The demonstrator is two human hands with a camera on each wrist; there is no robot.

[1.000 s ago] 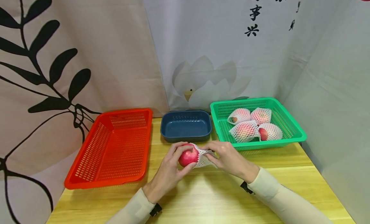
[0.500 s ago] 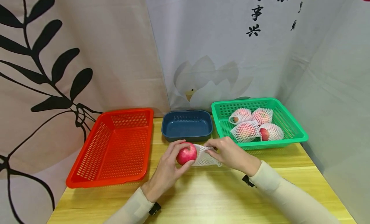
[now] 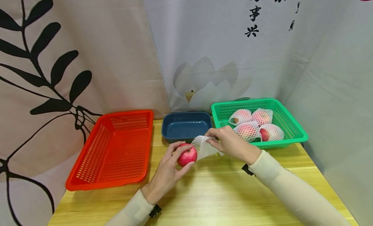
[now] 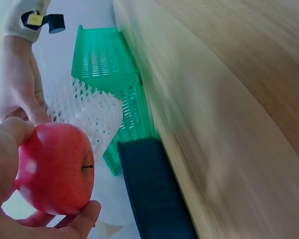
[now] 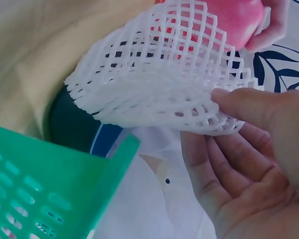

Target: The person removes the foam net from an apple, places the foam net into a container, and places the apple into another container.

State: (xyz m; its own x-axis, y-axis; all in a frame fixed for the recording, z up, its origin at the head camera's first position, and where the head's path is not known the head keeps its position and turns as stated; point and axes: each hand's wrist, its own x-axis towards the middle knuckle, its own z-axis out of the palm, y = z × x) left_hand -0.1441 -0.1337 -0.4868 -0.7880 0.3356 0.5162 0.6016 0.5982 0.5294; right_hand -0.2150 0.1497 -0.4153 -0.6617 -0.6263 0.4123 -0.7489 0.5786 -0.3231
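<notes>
A bare red apple (image 3: 187, 155) is held above the table by my left hand (image 3: 166, 174), thumb and fingers around its sides. In the left wrist view, the apple's (image 4: 57, 169) stem faces right. Between thumb and fingers, my right hand (image 3: 231, 142) pinches a white foam net sleeve (image 3: 205, 146). The net (image 5: 164, 74) hangs spread out with no fruit inside, close to the apple's right side. Whether net and apple still touch, I cannot tell.
A red basket (image 3: 119, 154) stands at the left and a dark blue tray (image 3: 186, 138) at the back middle. Several net-wrapped apples (image 3: 247, 130) lie in the green basket (image 3: 291, 135) at the right. Everything rests on a wooden table (image 3: 204, 193) before a curtain.
The net has come off the apple, drawn to the right and upward by my right hand. My left hand has kept its hold on the apple, shifting slightly left.
</notes>
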